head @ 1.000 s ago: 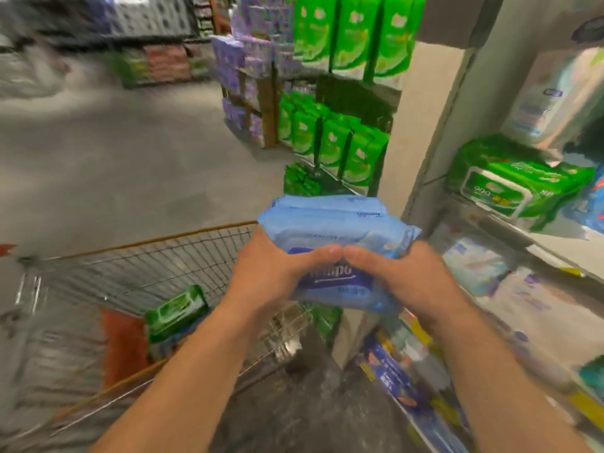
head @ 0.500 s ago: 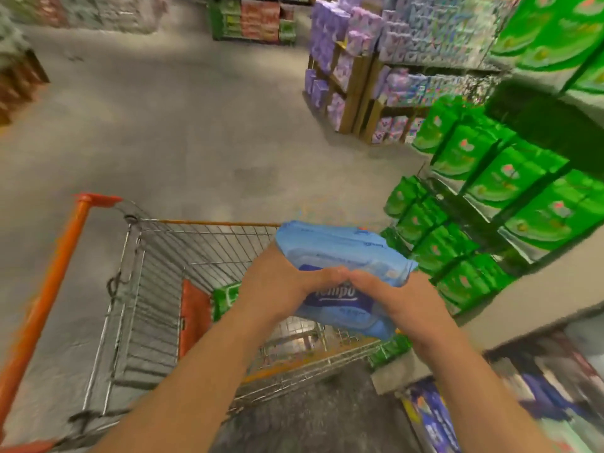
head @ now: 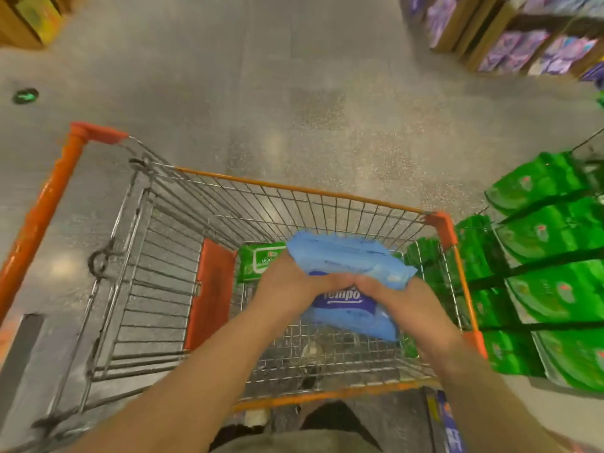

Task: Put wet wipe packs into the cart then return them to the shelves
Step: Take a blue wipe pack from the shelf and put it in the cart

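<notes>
Blue wet wipe packs (head: 349,286) gripped from both sides by left hand (head: 291,289) and right hand (head: 405,305), over the cart (head: 294,191) beside a green pack (head: 258,261) (loading step, probably); next, lowering and letting go.

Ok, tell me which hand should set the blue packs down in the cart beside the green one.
Left, probably. The left hand grips the blue packs on the side nearer the green pack in the cart; the right hand grips the far side.
</notes>
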Available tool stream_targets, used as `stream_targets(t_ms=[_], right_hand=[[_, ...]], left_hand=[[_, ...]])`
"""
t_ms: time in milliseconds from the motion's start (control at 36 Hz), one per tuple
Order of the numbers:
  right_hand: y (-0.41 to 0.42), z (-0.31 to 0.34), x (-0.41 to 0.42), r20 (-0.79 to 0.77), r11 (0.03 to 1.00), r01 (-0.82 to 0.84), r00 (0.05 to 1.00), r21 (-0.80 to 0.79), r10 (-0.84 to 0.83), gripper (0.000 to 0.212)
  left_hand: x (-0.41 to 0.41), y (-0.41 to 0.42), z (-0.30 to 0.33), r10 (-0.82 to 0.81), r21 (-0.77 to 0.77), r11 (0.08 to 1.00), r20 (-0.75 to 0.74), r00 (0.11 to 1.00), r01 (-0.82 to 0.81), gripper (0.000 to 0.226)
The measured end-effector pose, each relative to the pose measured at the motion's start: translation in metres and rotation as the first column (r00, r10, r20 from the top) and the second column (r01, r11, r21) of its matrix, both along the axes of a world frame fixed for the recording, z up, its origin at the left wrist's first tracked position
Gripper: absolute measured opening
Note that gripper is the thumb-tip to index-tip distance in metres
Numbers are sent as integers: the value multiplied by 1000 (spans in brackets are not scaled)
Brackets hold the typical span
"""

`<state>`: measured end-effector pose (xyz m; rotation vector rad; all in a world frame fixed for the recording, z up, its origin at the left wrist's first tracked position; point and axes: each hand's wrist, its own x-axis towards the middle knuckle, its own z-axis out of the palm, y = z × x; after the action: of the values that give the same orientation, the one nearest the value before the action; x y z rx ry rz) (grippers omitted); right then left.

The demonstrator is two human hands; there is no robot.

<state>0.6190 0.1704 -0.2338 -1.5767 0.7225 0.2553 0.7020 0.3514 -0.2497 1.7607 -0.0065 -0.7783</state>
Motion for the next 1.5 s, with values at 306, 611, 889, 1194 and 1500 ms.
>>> stream_targets(t_ms=[306,611,889,1194,1500], right_hand=[[-38,-113,55,-194,999,-35,980,-2,34,35],[-72,-223,89,-252,996,-7,967,92,30,58],[-101,-264,105,-307,999,0,952,45,14,54],[-94,-316,167,-402,991,-93,914,-100,45,55],[-88,-312,174,-472,957,-167,881,-237,36,70]], left_hand=[[37,-36,-94,125,71,991,-205,971,-113,42],[78,-66,-203,132,199,977,-260,956,-81,55],[95,-95,-254,66,231,973,-351,934,18,67],[129,-113,-287,274,393,912,-370,888,-118,44],[133,-113,-263,201,527,848,-232,952,-50,57]])
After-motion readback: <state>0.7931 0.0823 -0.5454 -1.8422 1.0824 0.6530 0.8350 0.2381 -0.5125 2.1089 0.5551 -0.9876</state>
